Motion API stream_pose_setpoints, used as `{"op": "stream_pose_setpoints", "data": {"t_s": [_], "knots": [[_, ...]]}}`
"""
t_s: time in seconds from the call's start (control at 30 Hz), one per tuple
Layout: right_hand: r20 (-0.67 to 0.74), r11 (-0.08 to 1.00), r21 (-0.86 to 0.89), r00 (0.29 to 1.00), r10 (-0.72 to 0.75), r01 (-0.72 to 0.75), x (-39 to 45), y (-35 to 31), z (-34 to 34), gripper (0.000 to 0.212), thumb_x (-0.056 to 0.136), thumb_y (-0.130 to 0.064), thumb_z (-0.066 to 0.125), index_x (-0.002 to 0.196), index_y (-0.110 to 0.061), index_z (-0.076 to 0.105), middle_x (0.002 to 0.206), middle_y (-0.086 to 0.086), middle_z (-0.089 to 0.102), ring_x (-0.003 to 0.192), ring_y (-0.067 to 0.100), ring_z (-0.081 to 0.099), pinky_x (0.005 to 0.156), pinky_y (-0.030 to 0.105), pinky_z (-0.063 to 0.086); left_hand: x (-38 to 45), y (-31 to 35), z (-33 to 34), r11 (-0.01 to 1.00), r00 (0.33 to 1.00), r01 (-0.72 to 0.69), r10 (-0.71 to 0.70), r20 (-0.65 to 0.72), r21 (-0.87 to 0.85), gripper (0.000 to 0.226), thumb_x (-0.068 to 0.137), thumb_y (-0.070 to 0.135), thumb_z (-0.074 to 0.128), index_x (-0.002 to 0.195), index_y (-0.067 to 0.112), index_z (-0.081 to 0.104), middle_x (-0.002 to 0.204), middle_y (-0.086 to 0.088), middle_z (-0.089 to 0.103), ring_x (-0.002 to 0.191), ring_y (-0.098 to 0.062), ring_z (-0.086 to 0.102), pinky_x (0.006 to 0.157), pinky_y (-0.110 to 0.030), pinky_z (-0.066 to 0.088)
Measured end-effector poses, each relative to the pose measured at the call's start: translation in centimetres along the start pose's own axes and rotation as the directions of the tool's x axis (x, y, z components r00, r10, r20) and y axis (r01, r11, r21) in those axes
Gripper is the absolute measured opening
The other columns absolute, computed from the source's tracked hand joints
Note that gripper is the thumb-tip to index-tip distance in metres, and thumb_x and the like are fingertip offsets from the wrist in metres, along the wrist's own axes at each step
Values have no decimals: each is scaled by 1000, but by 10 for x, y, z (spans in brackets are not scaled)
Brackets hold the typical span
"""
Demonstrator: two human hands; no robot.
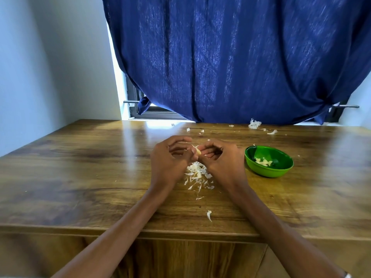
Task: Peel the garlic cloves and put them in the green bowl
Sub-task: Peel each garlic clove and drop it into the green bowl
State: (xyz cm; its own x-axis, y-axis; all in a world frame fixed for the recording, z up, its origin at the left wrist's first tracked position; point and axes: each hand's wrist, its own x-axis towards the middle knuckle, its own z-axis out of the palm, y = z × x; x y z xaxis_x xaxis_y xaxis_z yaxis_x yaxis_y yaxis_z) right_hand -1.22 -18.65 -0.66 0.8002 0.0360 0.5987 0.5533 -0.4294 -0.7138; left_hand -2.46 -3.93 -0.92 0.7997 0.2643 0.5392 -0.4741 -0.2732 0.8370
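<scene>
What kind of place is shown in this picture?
Probably a room in a home. A glossy brown wooden table stands under a window hung with a dark blue fabric curtain, and a small green bowl of peeled garlic sits on it.

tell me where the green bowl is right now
In the head view the green bowl sits on the wooden table, just right of the right hand, with peeled garlic cloves inside.

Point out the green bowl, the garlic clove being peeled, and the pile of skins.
green bowl (259, 171): head view, outer front wall.
garlic clove (198, 151): head view, bare tip between the hands.
skins (197, 172): head view, middle of pile.
</scene>
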Motion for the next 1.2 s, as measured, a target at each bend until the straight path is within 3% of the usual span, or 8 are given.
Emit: {"op": "stream_pose_setpoints", "data": {"t_s": [0.13,0.27,0.4,0.67,0.8,0.93,1.2], "knots": [[31,1000,26,1000,-6,5,0,-1,2,14,83,-18,81,97,-19,78,82,-12,75,74,-1,69,69,16,57,4,-3,-2,999,999,29,-30,-17,-41,23,81,2,81,100,14,75,85,3,78,81,-9,75,73,-21,59],[16,999,45,1000,12,-12,0,-1,0,9,85,-18,79,92,-24,79,83,-14,76,74,-2,70,68,14,57,4,-5,-3,996,997,64,-62,36,-69,26,81,3,81,103,15,74,92,1,78,84,-12,75,72,-23,59],[-6,988,133,997,77,-75,0,-2,-1,12,84,-17,79,87,-29,77,80,-11,77,73,2,73,71,27,62,0,1,-3,985,992,116,-107,74,-129,33,76,4,86,106,13,73,96,0,78,83,-9,75,65,-19,58],[74,954,234,982,175,-188,2,-4,-4,12,83,-11,79,94,-7,78,80,3,78,71,17,76,73,42,64,-1,2,-4,995,996,88,-87,33,-41,32,73,-3,86,96,16,73,72,8,75,73,-5,74,64,-19,57],[66,977,172,991,118,-128,2,-4,-6,11,82,-13,79,93,-9,80,79,-1,78,71,12,75,72,37,64,-3,4,-4,999,999,39,-39,27,0,33,73,-4,85,98,15,73,74,8,74,73,-5,73,63,-19,58],[67,986,158,997,46,-56,0,-7,-8,7,77,-12,81,83,-16,80,71,-9,76,66,4,72,64,19,58,-6,5,-3,998,998,-39,37,48,39,32,76,-4,83,99,17,72,75,0,75,74,-9,74,74,-26,62],[108,987,156,994,29,-46,0,-7,-10,10,84,-11,79,93,-10,79,78,-4,78,70,9,74,66,24,61,-4,2,-5,995,994,-94,93,53,21,31,81,-8,78,103,13,71,81,-5,75,77,-13,75,70,-22,60]]}}
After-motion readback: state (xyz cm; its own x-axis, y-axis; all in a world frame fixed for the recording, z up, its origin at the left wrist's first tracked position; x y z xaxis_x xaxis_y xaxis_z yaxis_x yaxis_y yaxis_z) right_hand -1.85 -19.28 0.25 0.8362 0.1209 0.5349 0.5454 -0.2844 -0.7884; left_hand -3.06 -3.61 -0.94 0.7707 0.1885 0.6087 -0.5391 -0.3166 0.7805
